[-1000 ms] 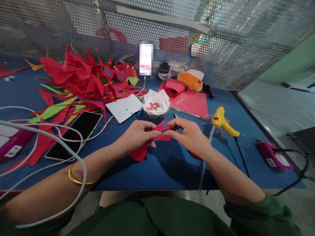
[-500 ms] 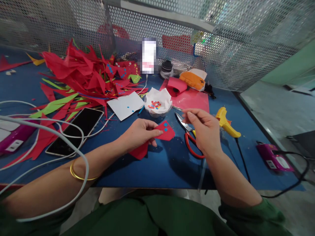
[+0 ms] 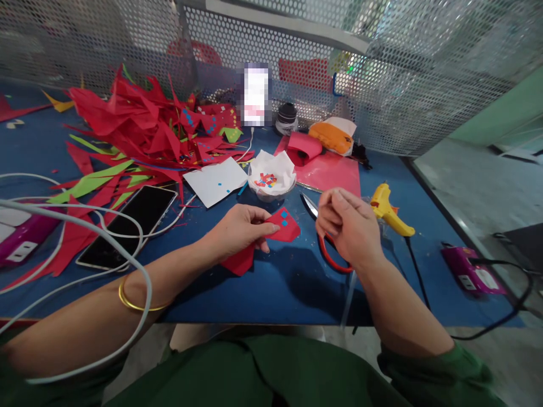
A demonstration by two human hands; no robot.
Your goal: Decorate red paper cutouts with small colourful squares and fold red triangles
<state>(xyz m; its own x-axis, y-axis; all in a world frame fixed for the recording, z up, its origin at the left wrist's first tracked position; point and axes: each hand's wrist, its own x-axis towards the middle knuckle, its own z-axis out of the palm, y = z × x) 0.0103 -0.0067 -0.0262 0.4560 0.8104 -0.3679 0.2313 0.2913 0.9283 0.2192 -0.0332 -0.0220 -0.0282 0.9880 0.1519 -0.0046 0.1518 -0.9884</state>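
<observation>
Pinched in my left hand (image 3: 242, 230) is a red paper piece (image 3: 290, 230) with small blue squares on its upper part. A further part of the red paper shows below the fingers. My right hand (image 3: 348, 226) is raised to the right, its fingers curled and thumb pressed to them; whatever may be between the fingertips is too small to make out. Beneath it lie scissors (image 3: 326, 257) with red handles, partly hidden by the hand. Just beyond both hands stands a small bowl (image 3: 274, 196) lined with white paper, holding tiny coloured bits.
White paper (image 3: 212, 182) carries a few blue squares. A phone (image 3: 131, 226) lies among cables at left, before heaped red and green scraps (image 3: 127, 118). A yellow glue gun (image 3: 388, 210) and a purple power strip (image 3: 473, 271) sit at right. A lit phone (image 3: 255, 96) stands behind.
My right hand has turned and its fingers have curled in more, covering more of the scissors. My left hand keeps the red paper in nearly the same place.
</observation>
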